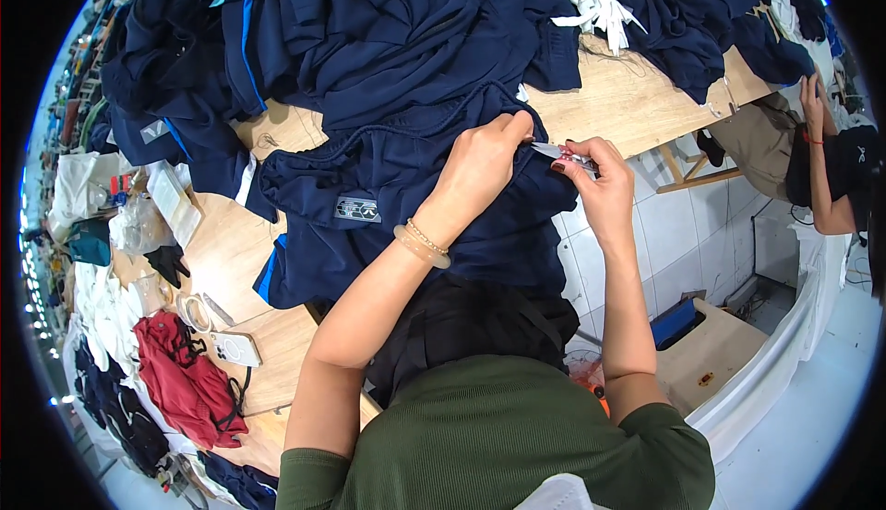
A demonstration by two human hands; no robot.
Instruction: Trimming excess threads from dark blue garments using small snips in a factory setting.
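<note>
A navy garment (318, 256) with a gathered, elastic-looking waistband and a small grey printed patch lies over the table's near edge and my lap. My left hand (480, 167) is closed on its edge, fingers pinched together near the right end of the waistband. Just to the right, my right hand (606, 185) holds small thread snips (548, 149). Their pointed metal blades aim left at the cloth beside my left fingertips. Whether the blades touch the cloth or a thread, I cannot tell.
A large heap of navy garments (415, 39) covers the table's far side. White strips (598, 2) lie at the back. On the left are a phone (236, 349), a tape roll (195, 312) and a red bag (185, 381). Another person's arm (821, 168) reaches in at far right.
</note>
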